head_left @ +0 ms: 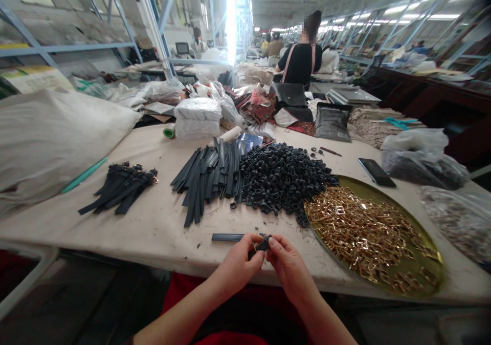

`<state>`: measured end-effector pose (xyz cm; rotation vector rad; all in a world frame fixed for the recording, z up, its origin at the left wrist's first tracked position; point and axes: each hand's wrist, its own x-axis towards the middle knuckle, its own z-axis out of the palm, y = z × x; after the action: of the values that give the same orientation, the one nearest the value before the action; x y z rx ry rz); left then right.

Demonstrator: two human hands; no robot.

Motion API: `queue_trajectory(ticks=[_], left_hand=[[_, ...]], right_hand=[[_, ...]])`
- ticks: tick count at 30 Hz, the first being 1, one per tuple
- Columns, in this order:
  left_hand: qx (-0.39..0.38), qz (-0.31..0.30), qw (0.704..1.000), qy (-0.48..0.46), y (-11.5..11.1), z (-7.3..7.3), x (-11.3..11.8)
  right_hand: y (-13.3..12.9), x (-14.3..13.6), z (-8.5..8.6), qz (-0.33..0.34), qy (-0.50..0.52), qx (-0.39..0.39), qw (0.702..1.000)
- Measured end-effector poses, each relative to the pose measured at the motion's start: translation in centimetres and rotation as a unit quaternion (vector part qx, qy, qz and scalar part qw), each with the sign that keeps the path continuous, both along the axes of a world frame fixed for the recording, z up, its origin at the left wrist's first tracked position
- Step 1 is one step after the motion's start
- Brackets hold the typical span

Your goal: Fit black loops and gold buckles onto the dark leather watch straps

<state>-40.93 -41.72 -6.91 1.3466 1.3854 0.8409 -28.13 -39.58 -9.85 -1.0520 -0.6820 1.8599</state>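
My left hand and my right hand meet near the table's front edge, both closed on one dark strap. Its flat end reaches out to the left on the tabletop. The other end, folded or looped, is pinched between my fingertips, which partly cover it. Beyond my hands lie a fan of black straps and a heap of small black loops. To the right, a round brass-coloured tray holds many gold buckles. A bundle of straps with metal fittings rests at the left.
A black phone and plastic bags are on the right. White wrapped packs and cloth scraps stand at the back. A large white sack covers the left side. A person is farther off, facing away.
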Motion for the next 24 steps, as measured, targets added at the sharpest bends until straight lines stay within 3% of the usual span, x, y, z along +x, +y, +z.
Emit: queue_trajectory(ticks=[6,10,12,19,24], left_hand=[[0.004,-0.007,0.998,-0.058,0.0,0.4,-0.6],[-0.032,-0.024,0.996,-0.075,-0.1,0.0,-1.0],[-0.050,-0.026,0.996,-0.072,-0.2,0.1,-1.1],[-0.029,-0.062,0.998,-0.011,-0.6,2.3,-1.5],[-0.061,-0.068,0.992,0.088,-0.8,1.8,-2.0]], right_hand=[[-0.7,-0.2,0.4,0.050,-0.029,0.036,0.998],[-1.0,0.0,0.4,0.014,-0.008,0.022,1.000],[-1.0,0.2,0.4,0.030,0.008,0.007,1.000],[-1.3,0.6,1.0,0.144,-0.001,-0.049,0.988],[-1.3,1.0,1.4,0.199,0.029,-0.061,0.978]])
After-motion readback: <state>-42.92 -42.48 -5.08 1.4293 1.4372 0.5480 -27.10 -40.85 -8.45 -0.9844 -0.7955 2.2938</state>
